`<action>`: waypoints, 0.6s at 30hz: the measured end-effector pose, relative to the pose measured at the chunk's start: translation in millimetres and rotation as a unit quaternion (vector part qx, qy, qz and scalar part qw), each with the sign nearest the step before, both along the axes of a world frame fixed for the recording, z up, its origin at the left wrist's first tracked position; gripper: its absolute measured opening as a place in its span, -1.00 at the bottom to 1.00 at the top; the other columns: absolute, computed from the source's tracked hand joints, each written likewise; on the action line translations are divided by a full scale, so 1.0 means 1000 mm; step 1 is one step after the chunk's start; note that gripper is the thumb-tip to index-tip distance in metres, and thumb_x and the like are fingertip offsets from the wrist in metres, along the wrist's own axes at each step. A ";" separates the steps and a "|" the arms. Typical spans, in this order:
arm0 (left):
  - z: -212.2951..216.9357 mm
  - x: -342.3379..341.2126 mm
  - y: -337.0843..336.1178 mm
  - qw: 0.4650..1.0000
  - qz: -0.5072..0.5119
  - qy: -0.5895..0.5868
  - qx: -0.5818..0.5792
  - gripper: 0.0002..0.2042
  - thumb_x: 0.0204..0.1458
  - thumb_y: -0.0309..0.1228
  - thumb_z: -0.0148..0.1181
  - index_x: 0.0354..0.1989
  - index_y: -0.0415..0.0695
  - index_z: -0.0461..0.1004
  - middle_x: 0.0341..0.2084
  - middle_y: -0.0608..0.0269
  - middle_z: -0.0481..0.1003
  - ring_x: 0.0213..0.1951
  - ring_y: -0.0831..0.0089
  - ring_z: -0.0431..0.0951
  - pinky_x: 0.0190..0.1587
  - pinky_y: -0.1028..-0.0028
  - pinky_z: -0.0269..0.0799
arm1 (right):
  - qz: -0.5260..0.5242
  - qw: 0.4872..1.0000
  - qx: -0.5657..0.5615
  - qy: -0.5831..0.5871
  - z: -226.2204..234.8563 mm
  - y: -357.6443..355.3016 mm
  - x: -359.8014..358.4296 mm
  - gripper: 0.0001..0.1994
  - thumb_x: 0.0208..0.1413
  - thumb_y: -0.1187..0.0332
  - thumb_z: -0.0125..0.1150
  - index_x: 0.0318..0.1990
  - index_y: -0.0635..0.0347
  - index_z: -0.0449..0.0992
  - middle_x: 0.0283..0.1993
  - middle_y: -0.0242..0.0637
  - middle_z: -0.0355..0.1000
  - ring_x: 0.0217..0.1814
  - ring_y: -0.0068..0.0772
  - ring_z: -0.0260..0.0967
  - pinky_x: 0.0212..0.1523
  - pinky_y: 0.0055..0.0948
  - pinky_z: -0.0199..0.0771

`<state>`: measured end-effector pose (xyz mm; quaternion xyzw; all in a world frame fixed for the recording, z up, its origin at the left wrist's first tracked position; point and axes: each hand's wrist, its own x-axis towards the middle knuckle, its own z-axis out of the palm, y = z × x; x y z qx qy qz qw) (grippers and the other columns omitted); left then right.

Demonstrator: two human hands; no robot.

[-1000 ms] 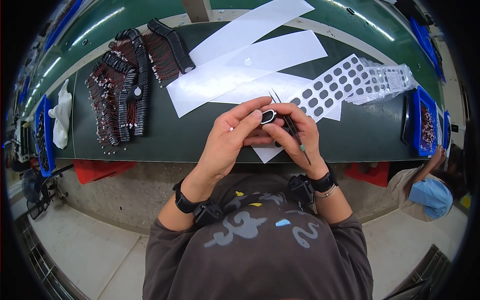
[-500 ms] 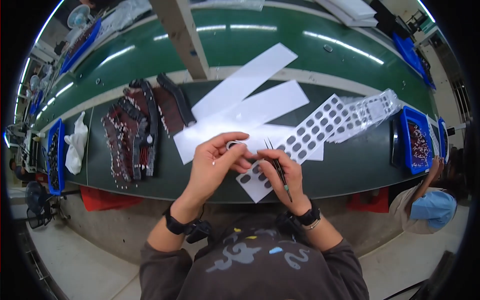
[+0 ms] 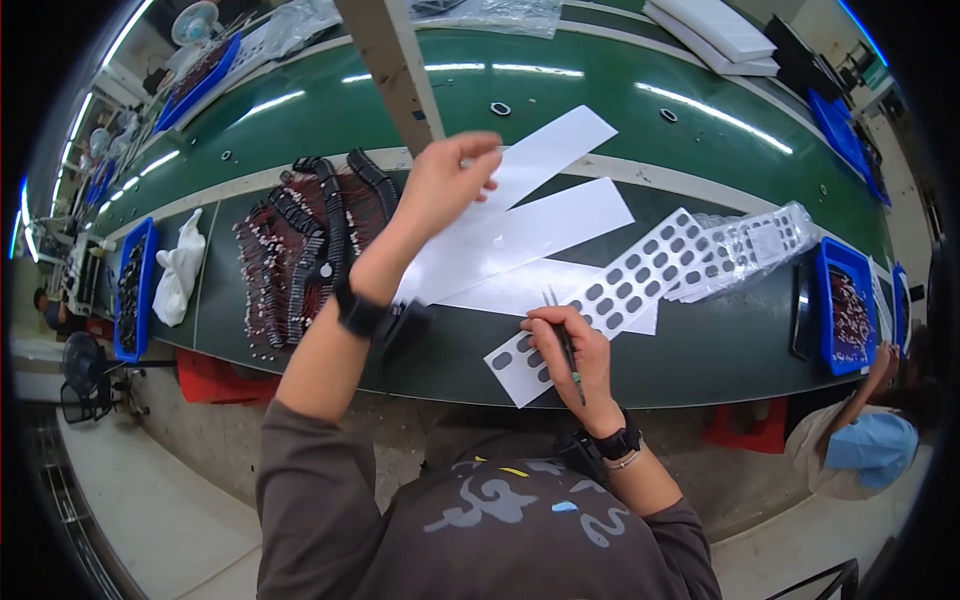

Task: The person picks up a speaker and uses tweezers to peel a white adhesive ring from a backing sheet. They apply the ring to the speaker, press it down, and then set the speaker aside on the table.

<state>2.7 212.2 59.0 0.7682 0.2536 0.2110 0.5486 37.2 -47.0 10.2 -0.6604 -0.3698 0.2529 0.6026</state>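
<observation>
The left hand [image 3: 455, 180] has been swung forward, well apart from the right hand [image 3: 575, 355], beside which it was held half a second ago; a dark oval piece with a pale rim [image 3: 500, 109] is now seen on the far green surface [image 3: 590, 90], where none was seen at that spot earlier; from this it is judged that the piece lately held between both hands has been released there, and that its handling is done. The piece lies just beyond the left fingertips, apart from them; the left grip is loosely curled, its fingers parted, with nothing made out in it; the upper white strip [image 3: 555, 150] is partly covered by that hand. The right grip is clamped on dark tweezers [image 3: 567, 346], tips pointed forward; the sheet of dark pads [image 3: 615, 290] is partly hidden by it, and whether the sheet is touched cannot be told.
</observation>
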 end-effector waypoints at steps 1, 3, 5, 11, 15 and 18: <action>0.001 -0.021 -0.006 0.994 0.011 0.041 0.097 -0.66 0.17 -0.38 0.16 0.09 -0.26 0.48 -0.17 0.06 0.59 -0.34 0.41 0.65 -0.29 0.50 0.54 | -0.015 1.000 -0.003 0.013 0.001 0.000 0.001 -0.89 0.22 0.49 0.18 -0.13 0.26 0.54 -0.45 -0.38 0.51 -0.49 -0.67 0.41 -0.46 -0.64 0.35; 0.006 -0.066 -0.022 0.976 0.026 0.093 0.193 -0.69 0.16 -0.39 0.17 0.05 -0.24 0.51 -0.14 0.05 0.59 -0.37 0.42 0.65 -0.29 0.50 0.53 | -0.024 1.000 -0.003 0.015 -0.001 -0.001 0.002 -0.88 0.22 0.49 0.17 -0.12 0.27 0.53 -0.42 -0.36 0.52 -0.46 -0.67 0.41 -0.44 -0.64 0.36; 0.013 -0.104 -0.036 0.936 0.119 0.153 0.294 -0.73 0.08 -0.45 0.18 -0.03 -0.19 0.54 -0.17 0.11 0.59 -0.28 0.14 0.62 -0.18 0.31 0.53 | -0.049 0.999 -0.004 0.007 -0.001 -0.003 0.000 -0.87 0.23 0.50 0.16 -0.10 0.28 0.52 -0.36 -0.33 0.53 -0.41 -0.67 0.41 -0.40 -0.64 0.37; -0.024 -0.122 -0.038 0.879 0.108 0.157 0.438 -0.69 0.01 -0.46 0.26 -0.03 -0.22 0.53 -0.10 0.06 0.52 -0.07 0.14 0.52 0.00 0.33 0.45 | 0.005 1.000 -0.027 -0.012 0.009 -0.005 -0.011 -0.82 0.29 0.49 0.06 0.00 0.30 0.45 -0.15 -0.29 0.54 -0.14 -0.61 0.45 -0.11 -0.63 0.41; -0.030 -0.112 -0.040 0.887 0.113 0.172 0.414 -0.66 -0.02 -0.45 0.28 -0.03 -0.23 0.51 -0.04 0.05 0.47 0.04 0.11 0.44 0.08 0.29 0.39 | -0.008 1.000 0.009 0.010 0.014 -0.019 -0.009 -0.81 0.32 0.45 0.01 0.01 0.32 0.44 -0.14 -0.26 0.52 -0.13 -0.56 0.43 -0.05 -0.57 0.41; -0.030 -0.115 -0.038 0.907 0.102 0.201 0.355 -0.62 -0.04 -0.44 0.31 -0.01 -0.24 0.49 0.00 0.03 0.44 0.06 0.11 0.43 0.08 0.31 0.39 | -0.033 0.998 0.042 -0.013 0.013 -0.033 -0.002 -0.79 0.35 0.41 -0.02 0.00 0.33 0.43 -0.14 -0.23 0.52 -0.14 -0.51 0.43 -0.04 -0.52 0.41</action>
